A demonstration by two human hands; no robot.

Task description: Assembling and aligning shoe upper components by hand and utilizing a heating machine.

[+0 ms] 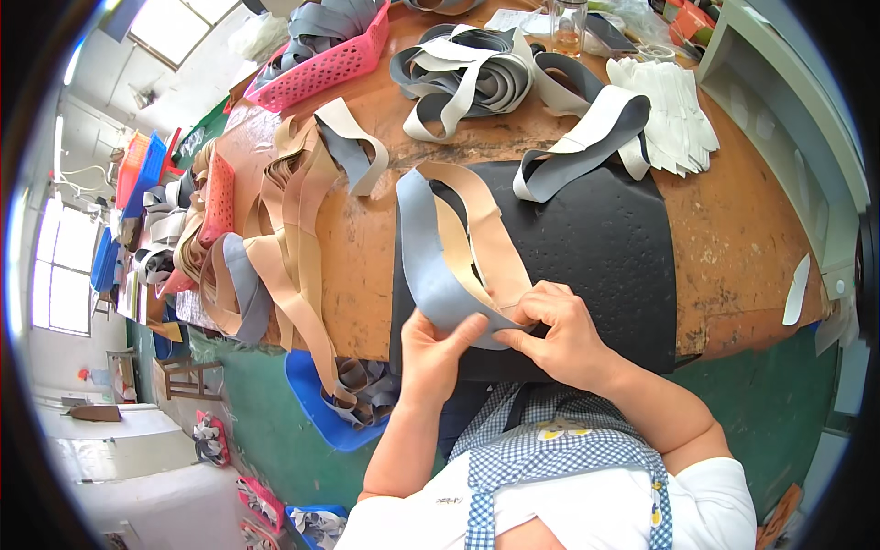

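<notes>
A looped strip [423,261], grey-blue on one face and beige on the other, rises from between my hands over a black mat [605,266]. My left hand [435,356] pinches its near edge, thumb on the grey-blue side. Close beside it, my right hand [561,335] grips the same edge between thumb and fingers. The fingertips behind the strip are partly hidden. Just beyond the loop, a grey and white strip [587,147] lies curled across the mat's far edge.
Beige strips [293,202] hang over the table's left edge toward a blue bin [316,403]. Coiled grey-white strips [477,73], white flat pieces [665,115] and a pink basket [339,60] stand farther back. A glass [567,32] is at the back; a grey-green cabinet [779,101] borders the right.
</notes>
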